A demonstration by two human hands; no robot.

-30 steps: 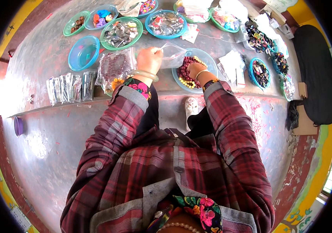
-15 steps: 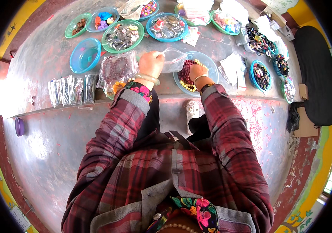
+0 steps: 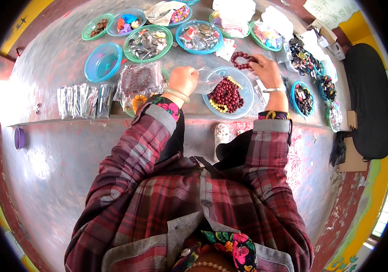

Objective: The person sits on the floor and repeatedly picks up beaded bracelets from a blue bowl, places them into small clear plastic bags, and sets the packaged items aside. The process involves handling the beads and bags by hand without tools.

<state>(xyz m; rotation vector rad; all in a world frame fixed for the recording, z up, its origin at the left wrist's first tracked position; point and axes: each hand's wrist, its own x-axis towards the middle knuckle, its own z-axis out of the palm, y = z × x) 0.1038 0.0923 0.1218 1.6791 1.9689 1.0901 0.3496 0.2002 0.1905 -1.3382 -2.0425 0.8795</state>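
A dark red bead bracelet (image 3: 241, 60) hangs from the fingers of my right hand (image 3: 266, 72), raised above the far right rim of a pale blue basin (image 3: 248, 88). Inside that basin lies a heap of dark red bead bracelets (image 3: 226, 96), with yellow bead ones (image 3: 218, 105) among them. My left hand (image 3: 183, 81) is closed on a clear plastic bag (image 3: 209, 78), which reaches over the basin's left rim. Close to my left wrist, a stack of clear bags with dark red beads (image 3: 140, 81) lies over amber-yellow beads (image 3: 138, 101).
Left of the stack are an empty-looking blue basin (image 3: 98, 77) and a row of small packets (image 3: 78, 100). Basins of packaged pieces (image 3: 148, 44) stand beyond. White papers (image 3: 262, 93) and a blue basket of beads (image 3: 302, 97) lie to the right. The raised ledge drops at its front edge (image 3: 67, 121).
My right hand has risen out of the pale blue basin, moving up and right with a dark red bracelet. My left hand keeps the bag and has shifted slightly right.
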